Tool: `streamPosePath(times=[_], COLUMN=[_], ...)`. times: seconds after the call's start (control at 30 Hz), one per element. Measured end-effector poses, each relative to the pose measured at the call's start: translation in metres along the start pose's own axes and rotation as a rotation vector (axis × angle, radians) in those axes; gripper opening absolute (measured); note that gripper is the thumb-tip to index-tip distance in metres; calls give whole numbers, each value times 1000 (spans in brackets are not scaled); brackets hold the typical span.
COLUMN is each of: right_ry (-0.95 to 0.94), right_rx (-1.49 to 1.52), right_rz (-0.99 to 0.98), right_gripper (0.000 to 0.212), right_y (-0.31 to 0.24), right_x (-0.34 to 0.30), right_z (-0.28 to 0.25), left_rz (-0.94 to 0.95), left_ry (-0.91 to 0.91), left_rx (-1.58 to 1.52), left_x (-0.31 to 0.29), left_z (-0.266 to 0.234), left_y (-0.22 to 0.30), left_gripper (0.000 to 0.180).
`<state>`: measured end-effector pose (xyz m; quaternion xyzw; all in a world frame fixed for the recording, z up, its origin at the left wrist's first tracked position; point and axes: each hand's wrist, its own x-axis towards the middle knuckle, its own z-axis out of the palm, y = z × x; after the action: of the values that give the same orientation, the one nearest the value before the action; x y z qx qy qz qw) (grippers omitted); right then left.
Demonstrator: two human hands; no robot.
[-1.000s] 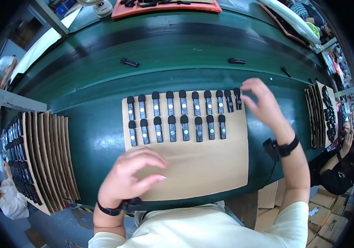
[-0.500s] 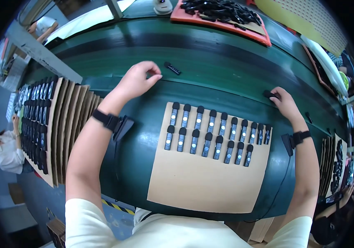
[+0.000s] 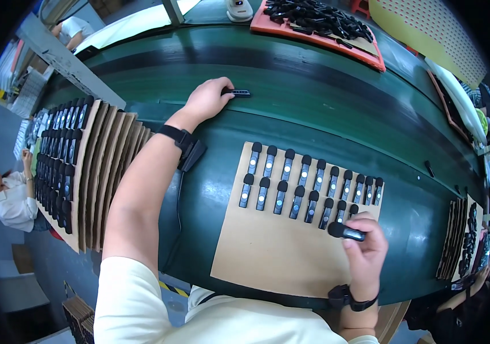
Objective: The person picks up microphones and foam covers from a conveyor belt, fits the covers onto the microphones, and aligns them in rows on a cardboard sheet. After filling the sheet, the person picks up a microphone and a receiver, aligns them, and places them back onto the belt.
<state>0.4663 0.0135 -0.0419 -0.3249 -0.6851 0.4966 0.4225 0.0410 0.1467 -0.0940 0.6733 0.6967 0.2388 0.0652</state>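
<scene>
My right hand point(image 3: 366, 252) pinches a small black clip-on microphone point(image 3: 352, 234) with a round foam cap, over the right side of a cardboard sheet point(image 3: 279, 258). Two rows of like microphones point(image 3: 282, 195) lie on the sheet's upper half, foam caps pointing away from me; my fingers partly cover the end of the nearer row. Farther off to the left, my left hand point(image 3: 209, 100) has its thumb and fingers closed on another microphone point(image 3: 241, 93) lying on the green belt point(image 3: 296, 103). Its foam end is hidden by the fingers.
Upright cardboard sheets point(image 3: 107, 172) with microphones stand at the left, beside a seated person point(image 3: 13, 198). An orange tray point(image 3: 319, 38) heaped with black parts is at the far side. A metal post point(image 3: 64, 60) rises at the left. More loaded sheets point(image 3: 457, 241) stand at the right.
My right hand has come from the belt at the right to over the cardboard, carrying a microphone. My left hand has reached farther and closed on the microphone on the belt.
</scene>
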Motion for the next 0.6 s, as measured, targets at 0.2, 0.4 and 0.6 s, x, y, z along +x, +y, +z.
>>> streamPosePath(times=[0.2, 0.4, 0.6], right_ry=[-23, 8, 35], right_rx=[135, 215, 192], right_rz=[102, 152, 70], right_gripper=[25, 26, 30], right_y=[30, 30, 29], right_x=[-16, -23, -24], right_z=[17, 14, 7], left_rz=[-51, -108, 11], left_ry=[148, 20, -35], left_rx=[-606, -1134, -1209], left_x=[-53, -151, -199], left_z=[-11, -22, -13], left_y=[39, 138, 188], left_gripper=[22, 27, 30])
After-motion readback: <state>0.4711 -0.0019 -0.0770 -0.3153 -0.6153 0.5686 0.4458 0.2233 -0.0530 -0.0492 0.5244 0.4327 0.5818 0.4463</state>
